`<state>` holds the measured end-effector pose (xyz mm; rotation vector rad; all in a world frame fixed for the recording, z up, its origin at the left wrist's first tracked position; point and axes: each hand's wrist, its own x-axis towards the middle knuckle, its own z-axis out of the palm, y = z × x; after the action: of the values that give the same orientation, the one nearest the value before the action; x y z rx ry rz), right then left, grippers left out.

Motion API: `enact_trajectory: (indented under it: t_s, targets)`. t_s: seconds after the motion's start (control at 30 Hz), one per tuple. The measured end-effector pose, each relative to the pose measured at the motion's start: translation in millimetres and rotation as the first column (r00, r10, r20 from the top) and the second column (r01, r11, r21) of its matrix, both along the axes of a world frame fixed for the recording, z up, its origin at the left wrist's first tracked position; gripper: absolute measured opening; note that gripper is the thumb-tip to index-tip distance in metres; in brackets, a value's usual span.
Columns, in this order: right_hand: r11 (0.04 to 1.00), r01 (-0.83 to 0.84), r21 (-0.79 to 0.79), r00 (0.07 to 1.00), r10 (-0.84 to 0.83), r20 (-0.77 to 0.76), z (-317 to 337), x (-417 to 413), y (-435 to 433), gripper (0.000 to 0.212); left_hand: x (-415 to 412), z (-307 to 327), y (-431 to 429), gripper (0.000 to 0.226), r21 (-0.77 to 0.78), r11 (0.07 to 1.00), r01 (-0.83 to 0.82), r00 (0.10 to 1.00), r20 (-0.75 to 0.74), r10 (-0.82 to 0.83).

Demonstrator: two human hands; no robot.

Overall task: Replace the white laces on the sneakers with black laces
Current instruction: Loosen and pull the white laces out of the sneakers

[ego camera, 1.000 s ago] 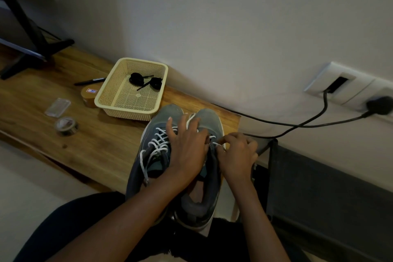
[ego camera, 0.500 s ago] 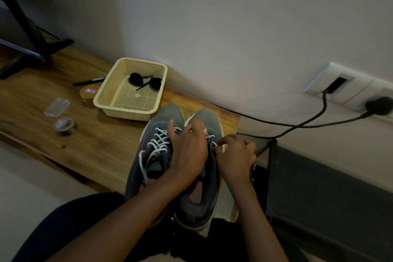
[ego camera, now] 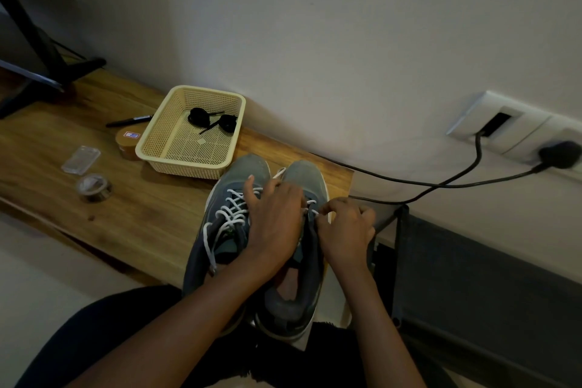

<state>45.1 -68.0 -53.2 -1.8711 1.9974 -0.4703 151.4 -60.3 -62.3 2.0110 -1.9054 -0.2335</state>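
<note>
- Head camera, nearest first: a pair of blue-grey mesh sneakers [ego camera: 234, 173] stands with heels at the person's lap and toes pointing toward the wall. The long axis of each shoe runs straight out from the body.
- The left hand [ego camera: 274, 224] lies over the lacing of the right-side shoe. Its forefinger stretches toward the toes, and the other fingers bend down out of sight, so I cannot tell whether they hold anything.
- The right hand [ego camera: 346, 231] is at that shoe's outer eyelet row, with thumb and forefinger pinching the white cord lace [ego camera: 310, 203]. The lace lies just left of those fingers and crosses the shoe sideways. Freeing it likely means drawing it out to the right, and this hand is the nearer one.
- The neighbouring shoe is fully laced in white.
- Farther off, beyond the toes and to the left, two coiled black laces [ego camera: 198, 115] lie in a cream plastic mesh basket [ego camera: 185, 164] on the wooden tabletop [ego camera: 141, 217]. They are well apart from both hands, and the left is nearer.
- A second ago the left fingers lay flat and spread; now they are bent. The right pinch sits in much the same place.
</note>
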Motion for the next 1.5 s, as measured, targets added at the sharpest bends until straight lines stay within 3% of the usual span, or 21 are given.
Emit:
enact_trajectory:
  t_s: [0.57,0.67,0.77,0.83,1.1,1.27,1.5]
  targets:
    - [0.998,0.01,0.054,1.0,-0.011,0.019,2.6,1.4,0.9,0.022,-3.1,-9.1,-3.1,0.01,-0.113,0.987,-0.112,0.947,-0.314,0.072]
    - [0.999,0.02,0.03,0.999,-0.021,0.037,3.3,2.4,0.7,0.02,-2.5,-2.3,0.8,0.032,-0.111,0.991,-0.073,0.971,-0.235,0.046]
    - [0.999,0.051,0.008,0.998,-0.052,0.042,4.7,3.3,0.4,0.018,0.3,1.1,1.6,0.024,-0.029,1.0,0.004,0.999,-0.036,-0.005]
    - [0.997,0.081,0.009,0.996,-0.082,0.033,5.0,2.8,0.3,0.016,1.4,1.2,1.3,0.023,0.012,1.0,0.002,1.0,0.016,-0.002]
    - [0.994,0.101,0.039,0.99,-0.104,0.095,3.4,3.7,0.0,0.014,0.6,-1.5,-1.5,0.022,0.065,0.998,-0.017,1.0,0.022,0.015]
    - [0.997,0.081,0.01,0.99,-0.081,0.112,1.6,4.0,-0.5,0.024,1.4,-0.8,-0.1,0.019,0.05,0.999,-0.004,1.0,0.0,0.004]
    - [0.999,0.029,0.02,0.996,-0.03,0.081,-0.6,4.5,-0.1,0.025,2.6,1.0,0.0,0.026,0.087,0.996,0.018,1.0,-0.007,-0.018]
